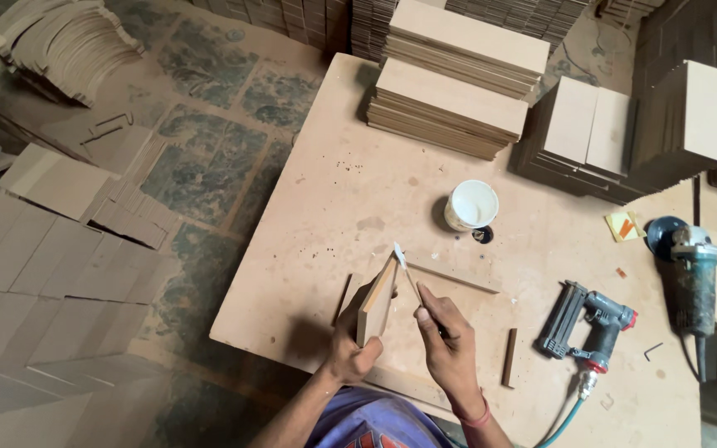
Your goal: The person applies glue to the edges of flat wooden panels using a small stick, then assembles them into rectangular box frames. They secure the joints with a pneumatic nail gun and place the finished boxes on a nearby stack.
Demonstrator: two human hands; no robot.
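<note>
My left hand [350,344] grips a small rectangular fibreboard panel [378,300] and holds it upright on edge above the worktable [334,182]. My right hand [446,344] holds a thin brush [407,270] whose white-tipped end touches the top edge of the panel. A white tub of glue [471,205] stands on the table just beyond the hands. A flat board [458,311] with thin strips lies under the hands.
A pneumatic nail gun [587,328] with a green hose lies to the right, with an angle grinder [690,265] beyond it. Stacks of cut boards [458,83] fill the table's far end. Piles of panels [51,241] cover the floor at left.
</note>
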